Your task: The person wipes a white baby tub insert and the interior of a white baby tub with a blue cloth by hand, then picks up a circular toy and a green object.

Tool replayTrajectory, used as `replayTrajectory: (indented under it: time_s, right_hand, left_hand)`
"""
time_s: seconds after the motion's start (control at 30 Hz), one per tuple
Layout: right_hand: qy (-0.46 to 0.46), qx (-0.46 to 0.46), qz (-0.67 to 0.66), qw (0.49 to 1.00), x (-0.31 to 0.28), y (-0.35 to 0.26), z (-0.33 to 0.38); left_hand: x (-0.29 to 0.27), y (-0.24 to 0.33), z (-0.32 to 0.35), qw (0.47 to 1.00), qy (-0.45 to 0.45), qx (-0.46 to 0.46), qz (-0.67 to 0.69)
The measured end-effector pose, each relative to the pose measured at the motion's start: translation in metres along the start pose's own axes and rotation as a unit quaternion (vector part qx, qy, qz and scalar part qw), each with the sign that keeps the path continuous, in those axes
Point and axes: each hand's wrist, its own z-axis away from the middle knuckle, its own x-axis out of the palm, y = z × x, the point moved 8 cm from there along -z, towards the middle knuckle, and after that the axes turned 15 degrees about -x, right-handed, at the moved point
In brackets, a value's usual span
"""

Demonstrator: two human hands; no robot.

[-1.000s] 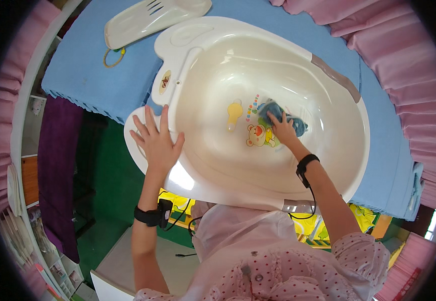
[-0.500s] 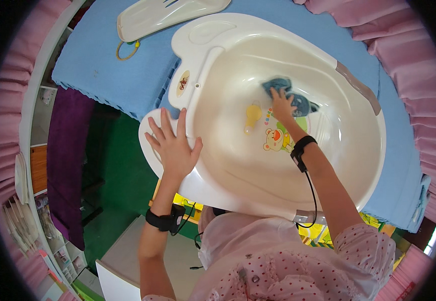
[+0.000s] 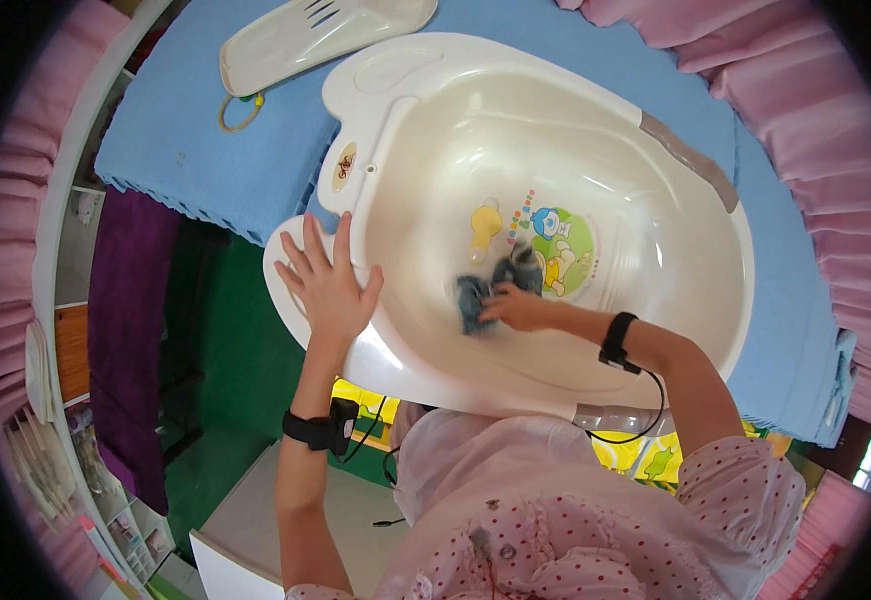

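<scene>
A white baby bathtub point(image 3: 743, 280) stands in front of me. My left hand point(image 3: 331, 290) lies palm down with fingers spread on its left rim. Inside the tub, my right hand point(image 3: 517, 308) has its fingers closed on a dark blue cloth point(image 3: 471, 302), which is bunched against the near left part of the bottom. Motion blurs the cloth slightly, and the fingers cover part of it. Just beyond the cloth is a yellow, bulb-shaped piece point(image 3: 485, 224). A round green cartoon picture point(image 3: 580, 250) marks the tub's floor.
Blue towelling point(image 3: 185, 140) covers the table under the tub. At the far left lie a pale slotted plastic tray point(image 3: 300, 45) and a rope ring point(image 3: 239, 118). Purple cloth point(image 3: 130, 340) hangs at left, beside shelves. Pink curtains point(image 3: 770, 80) hang at right.
My right hand has swept the dark blue cloth from the tub's far side toward me and to the left. My left hand stays on the rim. The whole view has shifted slightly.
</scene>
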Motion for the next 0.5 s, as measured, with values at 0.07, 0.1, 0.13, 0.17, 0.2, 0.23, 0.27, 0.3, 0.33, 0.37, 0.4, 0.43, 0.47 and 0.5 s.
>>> replayTrajectory:
  time_s: [0.07,0.1,0.13,0.17,0.2,0.23,0.27,0.3,0.33,0.37,0.4,0.43,0.47,0.5]
  right_hand:
    - [0.039,0.051,-0.062,0.996,0.004,0.001,0.029]
    - [0.041,0.079,-0.206,0.975,0.016,0.009,0.045]
    - [0.042,0.104,-0.345,0.932,0.028,0.015,0.063]
    - [0.029,0.122,-0.344,0.931,0.024,0.016,0.073]
    - [0.018,0.143,-0.342,0.928,0.015,0.019,0.088]
    - [0.063,0.193,-0.356,0.912,0.003,0.031,0.103]
    - [0.109,0.245,-0.368,0.89,-0.007,0.046,0.121]
    - [0.15,0.286,-0.363,0.874,-0.023,0.062,0.138]
    - [0.19,0.327,-0.355,0.855,-0.041,0.081,0.156]
    - [0.275,0.315,-0.276,0.866,-0.068,0.105,0.183]
    - [0.358,0.302,-0.191,0.863,-0.09,0.123,0.208]
    - [0.441,0.301,-0.144,0.833,-0.111,0.13,0.211]
    - [0.518,0.295,-0.095,0.797,-0.129,0.129,0.208]
    - [0.514,0.293,-0.101,0.8,-0.134,0.126,0.189]
  left_hand:
    - [-0.002,0.005,-0.001,1.0,0.004,0.004,0.008]
    - [-0.002,0.008,-0.001,1.0,0.003,0.007,0.01]
    - [-0.002,0.01,-0.002,1.0,0.001,0.01,0.012]
    - [-0.003,0.004,0.001,1.0,0.001,0.005,0.007]
    - [-0.001,0.0,0.003,1.0,0.0,0.001,0.004]
    - [-0.002,-0.002,0.002,1.0,0.001,-0.002,0.001]
    - [0.0,-0.002,0.0,1.0,0.0,-0.003,0.002]
    - [0.0,0.0,0.001,1.0,0.004,0.001,0.006]
    - [0.0,0.003,0.001,1.0,0.008,0.006,0.009]
    - [-0.002,0.008,-0.001,1.0,0.009,0.009,0.013]
    - [-0.002,0.014,-0.003,1.0,0.011,0.015,0.018]
    - [-0.001,0.011,-0.003,1.0,0.011,0.013,0.014]
    - [0.0,0.007,-0.002,1.0,0.009,0.01,0.011]
    - [0.001,0.001,0.0,1.0,0.008,0.004,0.006]
